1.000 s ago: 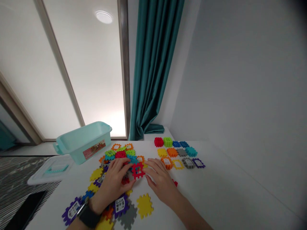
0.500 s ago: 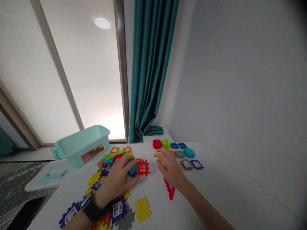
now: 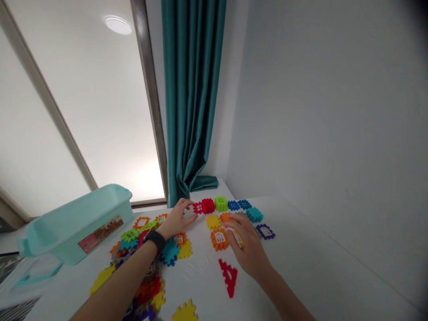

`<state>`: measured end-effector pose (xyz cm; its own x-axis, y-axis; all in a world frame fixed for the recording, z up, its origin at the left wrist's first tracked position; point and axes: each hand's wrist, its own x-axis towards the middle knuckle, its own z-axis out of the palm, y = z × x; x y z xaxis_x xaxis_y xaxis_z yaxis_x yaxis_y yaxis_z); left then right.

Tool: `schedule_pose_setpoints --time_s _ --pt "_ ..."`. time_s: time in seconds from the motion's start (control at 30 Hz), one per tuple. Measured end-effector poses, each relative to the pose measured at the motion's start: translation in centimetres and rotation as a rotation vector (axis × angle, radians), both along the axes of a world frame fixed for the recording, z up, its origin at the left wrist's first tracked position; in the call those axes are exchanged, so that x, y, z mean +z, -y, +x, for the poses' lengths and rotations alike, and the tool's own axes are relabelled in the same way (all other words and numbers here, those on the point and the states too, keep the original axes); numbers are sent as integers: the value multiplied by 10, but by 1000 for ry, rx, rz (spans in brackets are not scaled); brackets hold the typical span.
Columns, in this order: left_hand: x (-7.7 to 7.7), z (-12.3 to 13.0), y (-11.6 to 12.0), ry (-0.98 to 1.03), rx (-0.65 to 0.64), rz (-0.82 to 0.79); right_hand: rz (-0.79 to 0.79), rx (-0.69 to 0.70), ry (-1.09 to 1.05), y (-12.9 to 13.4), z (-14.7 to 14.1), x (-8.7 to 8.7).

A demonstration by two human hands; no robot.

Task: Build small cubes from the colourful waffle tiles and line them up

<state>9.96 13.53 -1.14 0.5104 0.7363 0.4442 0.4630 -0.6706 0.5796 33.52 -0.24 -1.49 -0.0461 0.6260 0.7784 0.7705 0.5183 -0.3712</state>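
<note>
Head view: yellow frame (image 3: 238, 239) partly hidden by right hand (image 3: 248, 246)

Left hand (image 3: 179, 217) grips red window tile (image 3: 198, 207) beside red stack (image 3: 208, 205), far side. Right hand (image 3: 247, 247) at yellow window tile (image 3: 238, 240). Mint bin (image 3: 72, 249) left.

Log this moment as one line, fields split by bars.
left hand: fingers on red window tile | beside: red stack | right hand: fingers at yellow window tile | near: red triangle tile | left side: turquoise bin, mixed tile pile
</note>
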Motion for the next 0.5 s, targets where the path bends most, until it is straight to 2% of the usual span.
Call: schedule_pose_setpoints --time_s 0.2,0.5 --pt "-11 24 -32 16 -5 -43 15 -2 31 2 0 -2" --pt "-26 42 -60 40 8 -86 -39 18 47 7 -11 0"
